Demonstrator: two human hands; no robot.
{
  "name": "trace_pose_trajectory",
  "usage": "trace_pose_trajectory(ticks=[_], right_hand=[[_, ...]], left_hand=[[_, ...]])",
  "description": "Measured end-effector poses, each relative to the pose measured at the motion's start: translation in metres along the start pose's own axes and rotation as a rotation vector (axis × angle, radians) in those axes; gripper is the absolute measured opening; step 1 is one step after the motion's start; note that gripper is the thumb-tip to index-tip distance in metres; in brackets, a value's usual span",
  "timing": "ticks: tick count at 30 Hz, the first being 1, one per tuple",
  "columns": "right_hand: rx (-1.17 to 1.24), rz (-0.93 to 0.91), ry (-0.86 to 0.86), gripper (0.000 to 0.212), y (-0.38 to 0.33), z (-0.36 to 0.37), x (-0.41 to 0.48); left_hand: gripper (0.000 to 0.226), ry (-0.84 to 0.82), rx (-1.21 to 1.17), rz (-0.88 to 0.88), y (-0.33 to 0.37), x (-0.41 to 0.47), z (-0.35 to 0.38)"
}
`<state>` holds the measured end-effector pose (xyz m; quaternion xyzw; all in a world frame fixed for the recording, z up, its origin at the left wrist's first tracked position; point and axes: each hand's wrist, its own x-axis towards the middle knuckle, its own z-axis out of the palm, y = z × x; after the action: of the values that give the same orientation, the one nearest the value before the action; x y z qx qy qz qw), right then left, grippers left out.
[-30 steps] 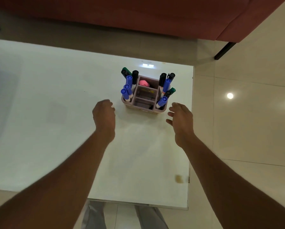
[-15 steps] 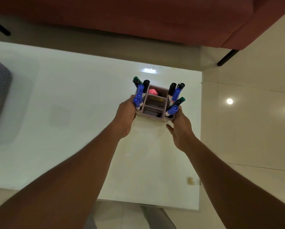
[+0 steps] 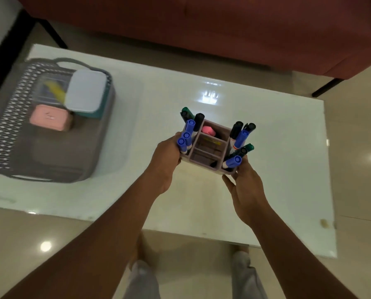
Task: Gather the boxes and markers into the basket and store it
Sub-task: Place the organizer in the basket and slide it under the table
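Note:
A mauve marker organizer (image 3: 208, 157) with several compartments holds blue, black and green markers (image 3: 238, 138) standing upright and a pink eraser. My left hand (image 3: 165, 162) grips its left side and my right hand (image 3: 244, 188) grips its right front corner. The organizer is held above the white table (image 3: 277, 130), near the middle. At the table's left end sits a grey lattice basket (image 3: 5, 126) with a white-lidded teal box (image 3: 86, 93) and a pink box (image 3: 49, 117) inside, over a clear box with something yellow.
A dark red sofa (image 3: 223, 24) with black legs runs along the far side of the table. Glossy beige floor tiles surround the table. My legs and feet show below the near table edge.
Both hands reached in and closed on the organizer's sides. The view has swung left, so the basket now shows fully and the organizer appears lifted toward me.

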<state>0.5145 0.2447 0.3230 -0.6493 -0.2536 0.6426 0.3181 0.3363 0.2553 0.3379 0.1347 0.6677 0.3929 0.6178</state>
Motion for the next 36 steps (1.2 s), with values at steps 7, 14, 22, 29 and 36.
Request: trace_pose_trajectory(ticks=[7,14,22,29,36], right_hand=[[0.038,0.000,-0.060,0.034,0.022,0.166,-0.062],[-0.058,-0.013,-0.190,0.034,0.037,0.297,-0.082],[-0.245,0.104,-0.222,0.032,0.074,0.370,-0.051],[-0.182,0.134,-0.175,0.037,0.109,0.371,-0.040],[-0.279,0.052,-0.140,0.032,0.102,0.372,-0.046]], left_hand=[[0.027,0.025,0.056,0.100,0.049,-0.027,-0.170],[0.027,0.086,-0.026,0.097,0.072,-0.020,-0.313],[0.032,0.045,-0.105,-0.023,0.036,0.023,-0.396],[0.034,0.003,-0.051,-0.007,0.011,0.049,-0.409],[0.030,0.146,0.004,0.058,0.009,0.044,-0.405]])
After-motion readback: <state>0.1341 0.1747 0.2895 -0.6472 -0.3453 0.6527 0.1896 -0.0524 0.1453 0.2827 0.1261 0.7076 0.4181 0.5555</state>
